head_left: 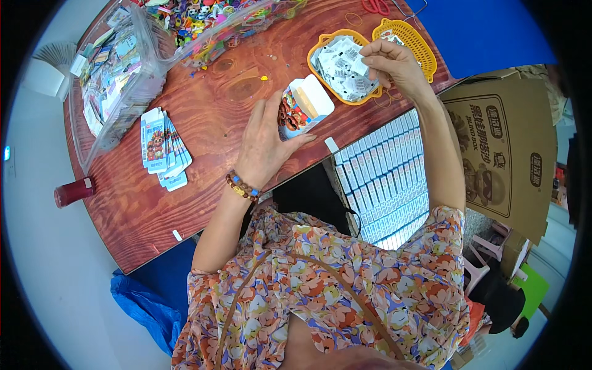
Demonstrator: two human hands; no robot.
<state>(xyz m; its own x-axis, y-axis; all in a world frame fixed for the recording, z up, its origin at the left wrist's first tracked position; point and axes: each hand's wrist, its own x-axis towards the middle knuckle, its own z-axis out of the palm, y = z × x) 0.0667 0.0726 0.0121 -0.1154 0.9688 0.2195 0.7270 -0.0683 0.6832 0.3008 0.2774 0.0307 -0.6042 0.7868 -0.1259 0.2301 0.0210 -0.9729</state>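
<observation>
My left hand (pixel 264 132) grips a small printed box (pixel 291 119) above the table's near edge. The box's white flaps stand up, and a tan piece shows in its mouth. Over a yellow basket (pixel 313 52) heaped with small white packets, my right hand (pixel 399 69) is closed in a pinch. A white packet (pixel 359 65) shows at its fingertips. Flat printed cartons (pixel 161 147) lie fanned out to the left of my left hand.
Behind my right hand is a second yellow basket (pixel 422 49). Clear bins of cards (pixel 117 80) and colourful small toys (pixel 203 21) stand at the far left. Rows of boxes (pixel 385 179) fill a carton below the table edge. A big cardboard box (pixel 502 148) stands right; a dark red jar (pixel 74 192) left.
</observation>
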